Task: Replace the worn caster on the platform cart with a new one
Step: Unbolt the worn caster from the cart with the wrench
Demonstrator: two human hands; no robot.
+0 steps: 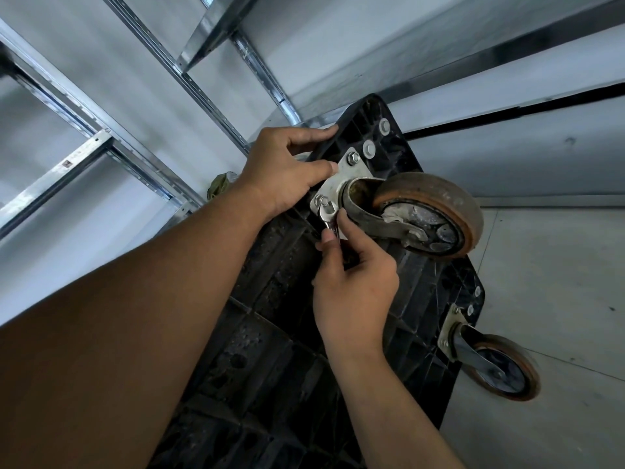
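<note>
A small label (67,163) on the steel shelving (84,143) is too small to read. The black platform cart (270,333) stands tipped up, underside outward, with the worn caster (429,214) bolted near its upper corner. The left hand (284,167) grips the cart edge just beside the caster, thumb pressed on the mounting plate (341,174). The right hand (355,286), below the caster, pinches a small wrench (328,216) seated on a plate nut (323,200). A second caster (500,367) sits well below.
</note>
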